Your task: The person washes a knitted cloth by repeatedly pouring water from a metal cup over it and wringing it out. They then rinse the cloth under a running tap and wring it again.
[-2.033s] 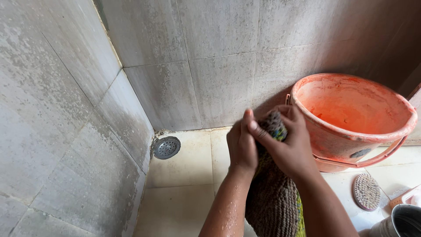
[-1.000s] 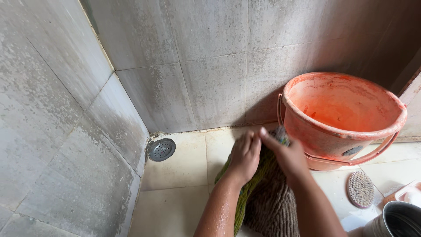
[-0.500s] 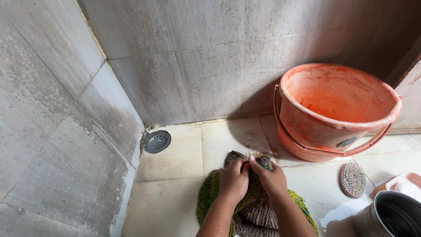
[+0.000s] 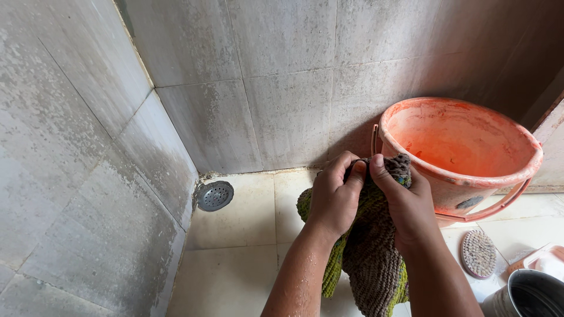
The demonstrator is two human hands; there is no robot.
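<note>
A thick brown and green woven mat (image 4: 370, 258) hangs wet in front of me, lifted above the pale floor tiles. My left hand (image 4: 332, 196) grips its upper edge from the left. My right hand (image 4: 405, 202) grips the same edge from the right, thumb pressed over the top. Both forearms are wet. Just behind my right hand stands an orange plastic bucket (image 4: 464, 132) against the wall, its handle down.
A round metal floor drain (image 4: 215, 195) sits in the corner of the stained grey tiled walls. An oval scrubbing brush (image 4: 478, 253) lies on the floor at right, beside a steel vessel (image 4: 529, 296) and a pink soap dish (image 4: 549, 258).
Half a second ago the mat was pressed on the floor under both hands. Now both hands have raised it up again, near the bucket's rim.
</note>
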